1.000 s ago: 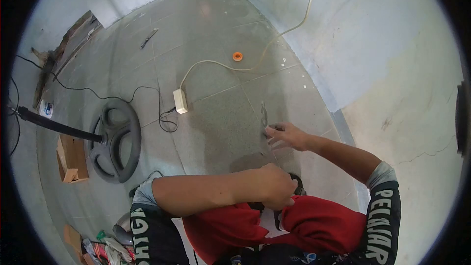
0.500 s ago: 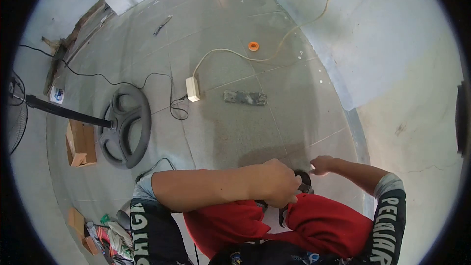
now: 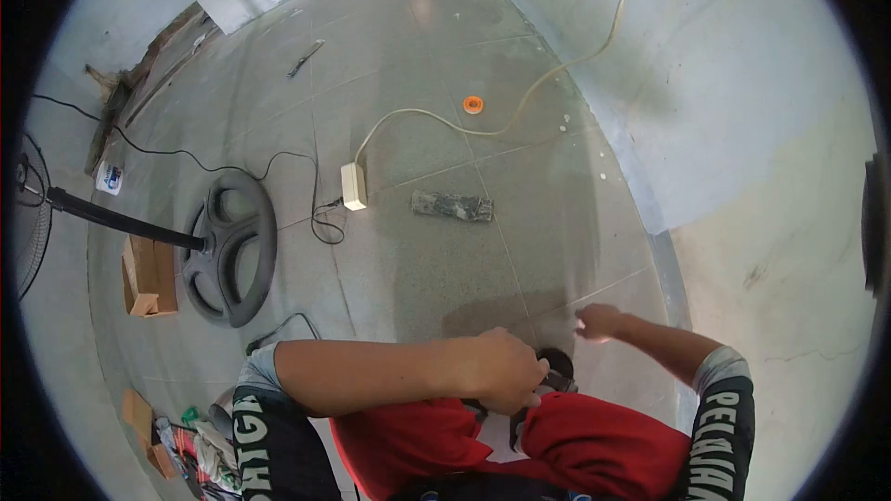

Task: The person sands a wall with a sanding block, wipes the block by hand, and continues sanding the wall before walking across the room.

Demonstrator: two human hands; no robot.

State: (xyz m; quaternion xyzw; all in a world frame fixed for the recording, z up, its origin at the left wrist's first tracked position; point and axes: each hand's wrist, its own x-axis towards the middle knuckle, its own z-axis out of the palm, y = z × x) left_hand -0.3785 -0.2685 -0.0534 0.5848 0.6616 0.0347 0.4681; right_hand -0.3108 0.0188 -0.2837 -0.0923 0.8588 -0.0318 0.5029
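Note:
Near the bottom centre my left hand (image 3: 509,371) is closed around a dark tool (image 3: 559,373) with a round black end, held just above my red-clad knees. Most of the tool is hidden by the hand. To its right, my right hand (image 3: 599,323) is closed over the floor with the fingers pressed together; whatever it pinches is too small to name. A grey, dusty cylindrical piece (image 3: 452,206) lies on the tiles ahead of both hands.
A white power strip (image 3: 354,186) with cables sits left of centre, and an orange tape roll (image 3: 473,105) lies beyond. At left are a fan base (image 3: 228,250), a cardboard box (image 3: 151,276) and a white tub (image 3: 109,178). A knife-like tool (image 3: 305,58) lies far back.
The view has shifted slightly, so floor objects appear lower and a little left. My left hand keeps its hold on the dark tool; my right hand remains beside it.

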